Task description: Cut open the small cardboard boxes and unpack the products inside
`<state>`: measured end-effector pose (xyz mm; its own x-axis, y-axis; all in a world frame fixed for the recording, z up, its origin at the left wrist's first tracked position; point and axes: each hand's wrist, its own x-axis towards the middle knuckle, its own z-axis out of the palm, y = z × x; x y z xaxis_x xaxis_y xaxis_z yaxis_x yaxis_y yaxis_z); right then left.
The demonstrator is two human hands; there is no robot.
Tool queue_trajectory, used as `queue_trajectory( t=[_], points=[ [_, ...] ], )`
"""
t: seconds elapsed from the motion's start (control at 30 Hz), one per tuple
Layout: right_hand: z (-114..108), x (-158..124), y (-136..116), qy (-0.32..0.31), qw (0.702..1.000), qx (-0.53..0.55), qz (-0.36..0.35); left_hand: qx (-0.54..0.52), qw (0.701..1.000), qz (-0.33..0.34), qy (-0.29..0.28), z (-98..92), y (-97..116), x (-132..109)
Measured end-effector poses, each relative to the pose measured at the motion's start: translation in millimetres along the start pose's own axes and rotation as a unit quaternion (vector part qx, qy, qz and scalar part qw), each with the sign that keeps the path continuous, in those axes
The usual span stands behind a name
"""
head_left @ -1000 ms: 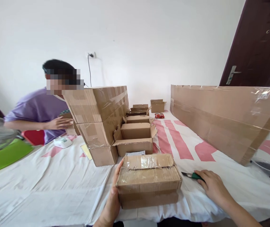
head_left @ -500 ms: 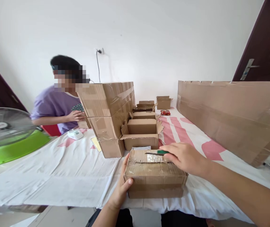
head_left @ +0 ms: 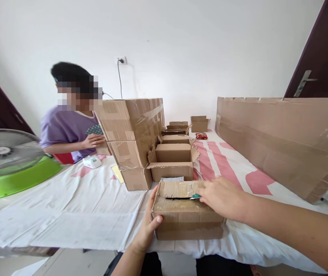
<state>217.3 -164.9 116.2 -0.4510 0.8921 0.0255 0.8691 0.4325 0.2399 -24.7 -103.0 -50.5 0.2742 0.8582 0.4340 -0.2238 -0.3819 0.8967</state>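
A taped cardboard box sits in front of me at the table's near edge. My left hand grips its left side, thumb on the front face and fingers along the far side. In my right hand is a green box cutter, mostly hidden by my fingers. Its tip lies at the seam on top of the box, where a dark slit runs leftward from it. Just behind the box, a white printed paper shows partly.
Open cardboard boxes line up behind, beside a tall stack of sealed boxes. A long cardboard panel stands on the right. A red packet lies farther back. At left are a person, a white device and a green fan.
My right hand has brought the box cutter down from above the top onto the seam, where a dark slit now shows. My left hand keeps its hold.
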Motion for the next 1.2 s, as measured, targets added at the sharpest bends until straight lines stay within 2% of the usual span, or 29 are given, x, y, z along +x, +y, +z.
queue_trajectory(
  t=[0.2, 0.33, 0.43, 0.53, 0.7, 0.8, 0.97, 1.2],
  points=[
    [1, -51, 37, 0.054, 0.996, 0.009, 0.068, 0.008, 1.000, 0.002, -0.012, -0.1, -1, 0],
    [-5, -64, 48, 0.069, 0.993, 0.064, 0.075, 0.003, 1.000, 0.000, -0.004, 2.9, 1, 0],
    [-9, -53, 39, 0.108, 0.986, 0.114, 0.055, 0.008, 1.000, 0.000, -0.009, 3.2, 1, 0],
    [-9, -27, 20, 0.124, 0.984, 0.129, 0.018, 0.005, 1.000, 0.000, -0.009, 3.7, 2, 0],
    [-3, 22, -7, 0.092, 0.990, 0.102, -0.020, -0.022, 1.000, -0.010, 0.008, 8.8, 10, 1],
    [1, 39, -14, 0.080, 0.992, 0.080, -0.049, -0.026, 1.000, -0.011, 0.006, 10.3, 13, 1],
    [2, 41, -20, 0.081, 0.993, 0.007, -0.084, -0.035, 0.999, -0.016, 0.004, 9.1, 12, 1],
    [-5, 35, -33, 0.064, 0.995, -0.034, -0.072, -0.003, 1.000, -0.007, 0.011, 7.3, 11, 2]
  ],
)
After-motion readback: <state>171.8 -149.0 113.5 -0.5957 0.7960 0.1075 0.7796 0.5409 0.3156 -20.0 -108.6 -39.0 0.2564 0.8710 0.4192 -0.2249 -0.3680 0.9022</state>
